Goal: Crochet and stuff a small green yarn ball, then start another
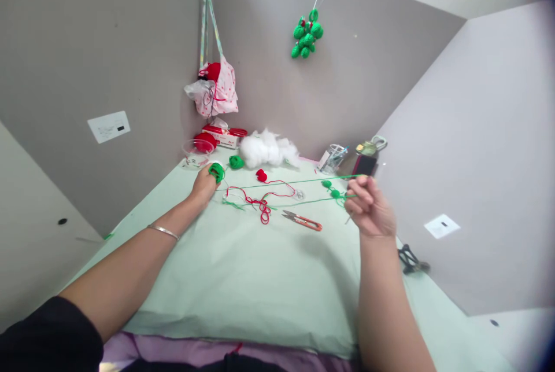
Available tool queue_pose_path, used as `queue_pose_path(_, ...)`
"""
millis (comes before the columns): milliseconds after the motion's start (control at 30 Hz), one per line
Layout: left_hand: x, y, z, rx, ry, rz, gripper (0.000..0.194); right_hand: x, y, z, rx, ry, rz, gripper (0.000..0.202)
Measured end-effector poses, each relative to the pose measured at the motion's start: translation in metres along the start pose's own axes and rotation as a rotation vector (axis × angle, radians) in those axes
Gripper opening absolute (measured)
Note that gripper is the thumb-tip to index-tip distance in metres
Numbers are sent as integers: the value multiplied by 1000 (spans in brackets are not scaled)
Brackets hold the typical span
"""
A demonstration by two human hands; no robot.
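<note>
My left hand (205, 188) holds a small ball of green yarn (217, 172) at the far left of the pale green surface (243, 279). My right hand (368, 204) is raised at the right, its fingers closed on green yarn (329, 178). Two green strands stretch across between the hands. Below them lie a loose tangle of red yarn (263, 210) and orange-handled thread snips (303, 220). Small green knitted pieces (335, 193) rest just left of my right hand. A thin tool seems to stick out under my right fingers.
White stuffing (266, 149), another green yarn ball (236, 162), a clear bowl (197, 152) and a red and white box (225, 137) stand at the back. A clear cup (333, 158) is back right. A bag (223, 88) and green knitted pieces (307, 39) hang above.
</note>
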State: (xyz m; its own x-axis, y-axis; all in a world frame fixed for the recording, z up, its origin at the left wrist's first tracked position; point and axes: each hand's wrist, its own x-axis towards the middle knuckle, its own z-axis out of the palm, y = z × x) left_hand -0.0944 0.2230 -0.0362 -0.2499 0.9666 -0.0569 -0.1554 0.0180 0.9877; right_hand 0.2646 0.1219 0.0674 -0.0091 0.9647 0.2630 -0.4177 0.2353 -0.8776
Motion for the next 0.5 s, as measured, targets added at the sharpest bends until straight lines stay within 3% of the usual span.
queue_pose_path(133, 9, -4, -3, 113, 52, 43, 39, -11, -24, -36, 207, 29, -192, 12)
queue_pose_path(233, 13, -3, -9, 194, 83, 76, 39, -24, -42, -54, 334, 127, -270, 17)
queue_pose_path(367, 13, 3, -17, 281, 88, 133, 38, -41, -58, -65, 179, 285, -435, 14)
queue_pose_path(500, 13, 12, -10, 313, 96, 193, 33, -44, -59, -66, 82, 270, -488, 16)
